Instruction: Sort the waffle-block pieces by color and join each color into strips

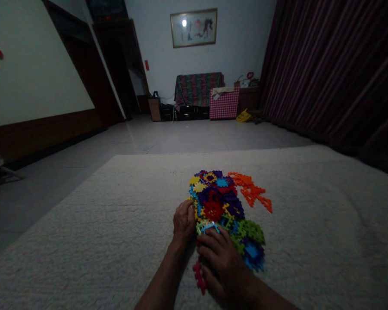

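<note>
Right hand (pixel 221 260) and left hand (pixel 183 221) touch block pile (pixel 224 204).

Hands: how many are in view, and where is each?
2. The left hand rests against the left edge of the pile of coloured plastic pieces on the white carpet; the right hand lies over the pile's near end. None other shows.

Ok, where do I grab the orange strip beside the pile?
Pinch the orange strip at its far-right tip, coming from the right: it lies flat on the mat, that end juts clear of the pile, and its notched edge likely gives fingertips purchase.
</note>
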A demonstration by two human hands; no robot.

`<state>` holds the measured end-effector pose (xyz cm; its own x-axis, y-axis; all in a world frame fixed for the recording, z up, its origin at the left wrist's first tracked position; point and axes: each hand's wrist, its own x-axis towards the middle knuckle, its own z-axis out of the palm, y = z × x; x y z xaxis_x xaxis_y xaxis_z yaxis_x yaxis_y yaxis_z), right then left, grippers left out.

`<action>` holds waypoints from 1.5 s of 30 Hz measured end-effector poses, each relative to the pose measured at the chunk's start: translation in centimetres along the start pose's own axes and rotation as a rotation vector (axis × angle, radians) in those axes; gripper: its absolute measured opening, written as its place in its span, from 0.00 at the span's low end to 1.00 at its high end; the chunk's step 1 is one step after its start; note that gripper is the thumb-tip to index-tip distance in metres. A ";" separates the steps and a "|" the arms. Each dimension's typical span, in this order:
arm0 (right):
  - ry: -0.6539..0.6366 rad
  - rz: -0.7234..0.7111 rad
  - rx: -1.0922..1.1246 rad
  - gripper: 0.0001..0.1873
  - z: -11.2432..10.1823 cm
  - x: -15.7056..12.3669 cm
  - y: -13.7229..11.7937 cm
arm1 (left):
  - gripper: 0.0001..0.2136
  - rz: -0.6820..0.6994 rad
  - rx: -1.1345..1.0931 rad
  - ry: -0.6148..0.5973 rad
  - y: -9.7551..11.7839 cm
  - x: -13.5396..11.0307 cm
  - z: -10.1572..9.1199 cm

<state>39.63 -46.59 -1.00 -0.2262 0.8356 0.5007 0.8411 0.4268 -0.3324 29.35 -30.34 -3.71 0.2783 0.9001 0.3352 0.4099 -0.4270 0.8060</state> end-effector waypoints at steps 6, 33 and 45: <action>0.018 -0.012 -0.037 0.18 -0.3 -0.1 0.0 | 0.15 0.008 0.061 0.001 0.7 0.3 0.1; 0.051 0.088 -0.109 0.07 0.2 -1.3 1.4 | 0.18 0.075 0.133 0.034 0.6 -0.6 1.1; 0.090 0.008 -0.139 0.07 -0.1 -0.3 1.1 | 0.17 0.093 0.129 0.036 -0.1 -0.4 1.0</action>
<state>40.62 -46.37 -1.43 -0.1792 0.8017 0.5702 0.9039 0.3630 -0.2264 30.03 -30.79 -4.37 0.2895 0.8579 0.4246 0.4926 -0.5139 0.7024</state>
